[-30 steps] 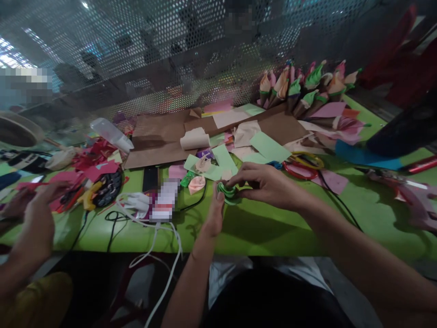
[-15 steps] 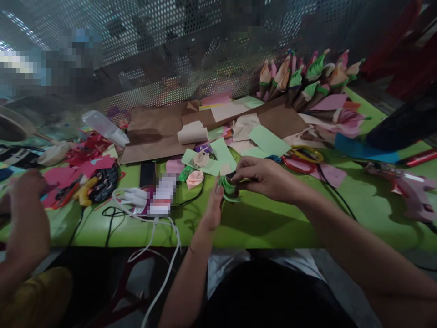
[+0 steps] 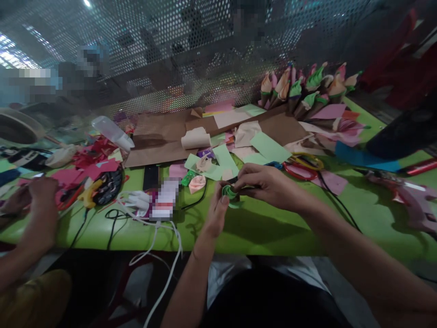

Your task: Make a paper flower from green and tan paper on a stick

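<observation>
Perforated screen behind a green table

The table spreads beneath the fingers and out to both sides. Beyond them, the grey, hole-punched screen spans the dim background. Far above and left of them, bright light glows; below left stands a dark red stool, partly shadowed.

Head-worn view, looking forward, down over tabletop

A small green swirl, its bands curled in layers, is held between both hands.
</observation>
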### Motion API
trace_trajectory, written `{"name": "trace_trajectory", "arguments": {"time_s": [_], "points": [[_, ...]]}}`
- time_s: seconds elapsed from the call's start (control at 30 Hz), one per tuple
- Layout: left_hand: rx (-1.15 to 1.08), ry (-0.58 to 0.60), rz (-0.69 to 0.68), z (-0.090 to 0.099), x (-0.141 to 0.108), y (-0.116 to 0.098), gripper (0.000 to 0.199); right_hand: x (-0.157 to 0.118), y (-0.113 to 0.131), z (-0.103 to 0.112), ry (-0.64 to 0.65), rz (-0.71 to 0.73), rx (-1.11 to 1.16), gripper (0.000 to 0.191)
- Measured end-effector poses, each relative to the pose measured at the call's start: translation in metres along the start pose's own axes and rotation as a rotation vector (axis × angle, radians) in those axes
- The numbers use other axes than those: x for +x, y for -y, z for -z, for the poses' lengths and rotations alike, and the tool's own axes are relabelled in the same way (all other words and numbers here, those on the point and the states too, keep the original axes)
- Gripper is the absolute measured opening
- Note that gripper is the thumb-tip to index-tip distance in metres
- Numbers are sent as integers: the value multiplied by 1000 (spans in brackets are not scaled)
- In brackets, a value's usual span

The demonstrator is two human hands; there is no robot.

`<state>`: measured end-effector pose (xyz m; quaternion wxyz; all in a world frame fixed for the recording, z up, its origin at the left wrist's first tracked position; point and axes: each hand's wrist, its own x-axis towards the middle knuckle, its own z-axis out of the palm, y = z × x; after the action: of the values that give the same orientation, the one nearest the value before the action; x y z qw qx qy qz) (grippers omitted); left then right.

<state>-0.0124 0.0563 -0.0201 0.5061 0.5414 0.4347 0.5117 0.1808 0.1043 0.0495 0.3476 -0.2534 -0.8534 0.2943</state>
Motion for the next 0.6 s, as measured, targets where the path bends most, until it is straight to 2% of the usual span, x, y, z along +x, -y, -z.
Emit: {"name": "trace_trajectory", "arguments": {"time_s": [0.1, 0.23, 0.37, 0.6], "points": [[94, -3, -118, -2, -2, -12, 58, 1, 3, 6, -61, -22, 89, 15], [227, 13, -187, -4, -4, -21, 61, 2, 7, 12, -123, -95, 136, 12], [349, -8, -220, -3, -6, -20, 61, 3, 10, 9, -124, -148, 111, 12], [503, -23, -242, -1, -8, -14, 61, 2, 13, 3, -116, -143, -21, 5]]}}
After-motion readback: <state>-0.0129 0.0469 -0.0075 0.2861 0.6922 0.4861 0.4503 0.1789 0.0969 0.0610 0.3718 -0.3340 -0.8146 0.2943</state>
